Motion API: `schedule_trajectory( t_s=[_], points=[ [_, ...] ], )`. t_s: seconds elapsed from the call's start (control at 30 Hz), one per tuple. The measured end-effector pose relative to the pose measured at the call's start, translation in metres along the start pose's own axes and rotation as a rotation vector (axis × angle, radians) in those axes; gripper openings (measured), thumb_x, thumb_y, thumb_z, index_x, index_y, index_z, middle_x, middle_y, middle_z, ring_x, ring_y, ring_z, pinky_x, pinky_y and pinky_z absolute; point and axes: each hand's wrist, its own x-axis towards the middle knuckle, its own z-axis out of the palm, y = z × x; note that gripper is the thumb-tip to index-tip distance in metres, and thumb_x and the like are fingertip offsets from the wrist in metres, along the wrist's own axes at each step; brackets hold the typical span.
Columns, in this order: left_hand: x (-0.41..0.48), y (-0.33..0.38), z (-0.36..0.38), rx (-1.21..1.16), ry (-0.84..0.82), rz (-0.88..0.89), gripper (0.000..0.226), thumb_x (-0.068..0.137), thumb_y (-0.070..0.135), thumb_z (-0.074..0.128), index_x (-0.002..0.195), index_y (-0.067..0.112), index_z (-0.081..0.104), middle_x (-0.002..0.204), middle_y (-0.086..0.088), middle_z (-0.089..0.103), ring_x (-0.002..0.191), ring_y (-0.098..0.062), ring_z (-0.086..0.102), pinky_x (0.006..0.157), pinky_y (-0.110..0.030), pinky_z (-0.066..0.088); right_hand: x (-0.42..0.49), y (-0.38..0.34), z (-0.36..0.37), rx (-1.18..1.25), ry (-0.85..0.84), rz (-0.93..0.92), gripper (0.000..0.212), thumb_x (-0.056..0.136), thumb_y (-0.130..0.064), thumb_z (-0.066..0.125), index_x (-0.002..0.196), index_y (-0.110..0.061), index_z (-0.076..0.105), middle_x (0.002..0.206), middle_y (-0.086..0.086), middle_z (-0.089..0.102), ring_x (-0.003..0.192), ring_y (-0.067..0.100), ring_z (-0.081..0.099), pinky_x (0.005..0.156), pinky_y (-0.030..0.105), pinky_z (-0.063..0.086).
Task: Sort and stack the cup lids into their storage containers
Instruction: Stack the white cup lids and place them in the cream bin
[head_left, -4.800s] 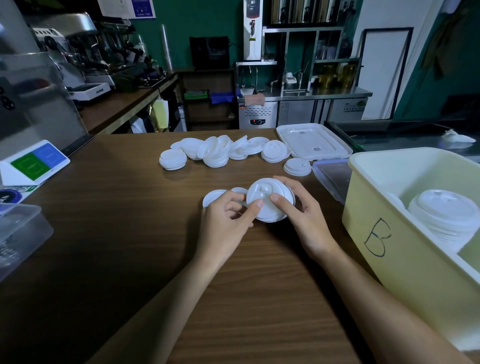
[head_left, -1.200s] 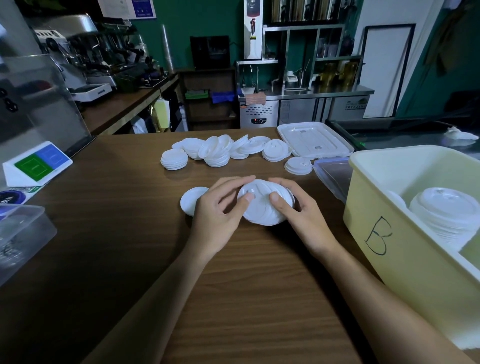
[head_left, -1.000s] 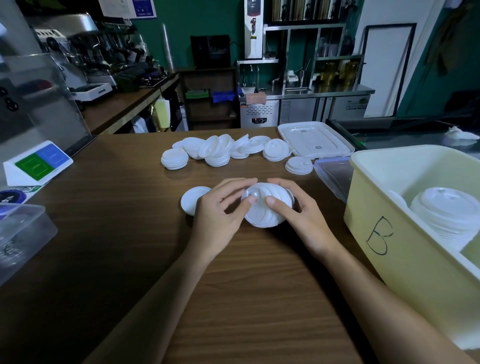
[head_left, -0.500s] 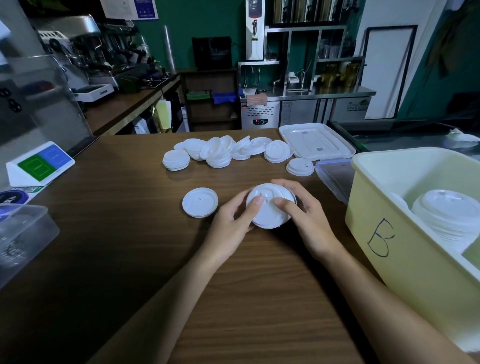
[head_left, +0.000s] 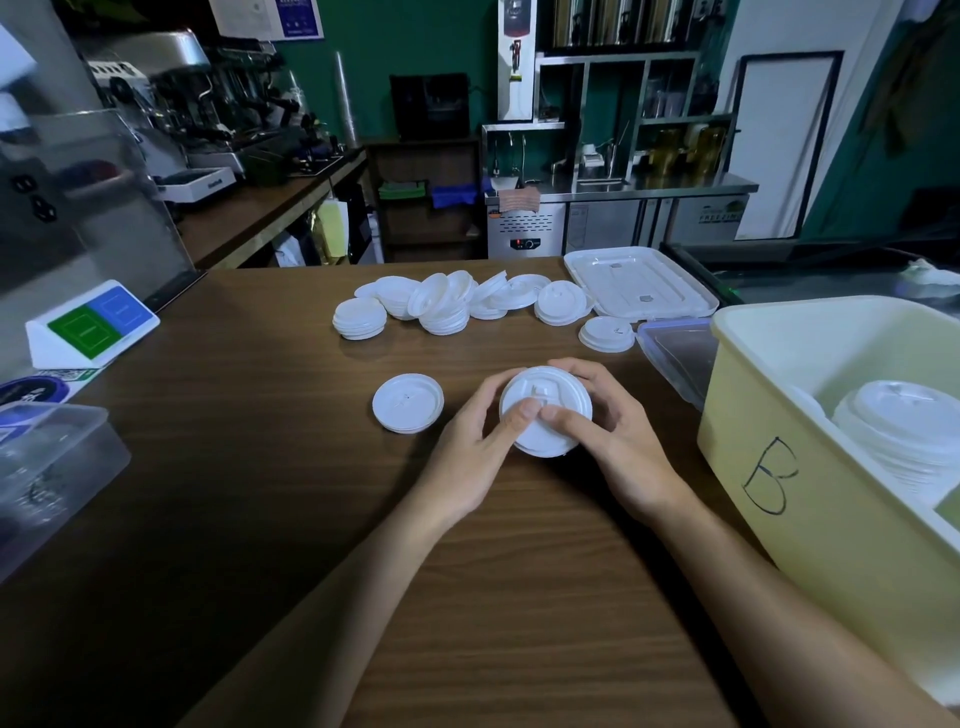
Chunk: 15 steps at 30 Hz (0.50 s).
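Note:
Both hands hold a small stack of white cup lids on the wooden counter, my left hand on its left side and my right hand on its right, thumbs pressing the top lid. A flat white lid lies alone just left of them. Several loose lids and short stacks lie farther back. At the right stands a pale yellow bin marked B with a tall lid stack inside.
A white bin cover lies at the back right, and a clear cover sits between it and the bin. A clear plastic container is at the left edge, a small green and blue sign behind it.
The lids in my hands have been squared into a neat stack lying flat. My left hand drew in to the right, leaving the single flat lid uncovered.

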Motion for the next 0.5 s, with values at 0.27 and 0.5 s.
schedule_trajectory(
  t_s=[0.27, 0.5],
  points=[
    [0.008, -0.014, -0.051, 0.773, 0.400, 0.126, 0.023, 0.092, 0.031, 0.076, 0.111, 0.017, 0.075, 0.115, 0.003, 0.068, 0.109, -0.023, 0.065, 0.094, -0.040, 0.053, 0.004, 0.003, -0.003, 0.001, 0.112, 0.015, 0.041, 0.081, -0.027, 0.080, 0.121, -0.030, 0.070, 0.121, 0.001, 0.075, 0.114, 0.020, 0.069, 0.099, 0.027, 0.052],
    [0.011, -0.024, -0.058, 1.008, 0.307, 0.006, 0.022, 0.093, 0.018, 0.076, 0.114, 0.023, 0.079, 0.110, 0.000, 0.075, 0.101, -0.028, 0.070, 0.079, -0.038, 0.055, 0.004, 0.004, -0.002, 0.009, 0.123, 0.024, 0.040, 0.081, -0.028, 0.080, 0.120, -0.030, 0.071, 0.121, 0.001, 0.074, 0.112, 0.018, 0.069, 0.099, 0.030, 0.052]
  ],
)
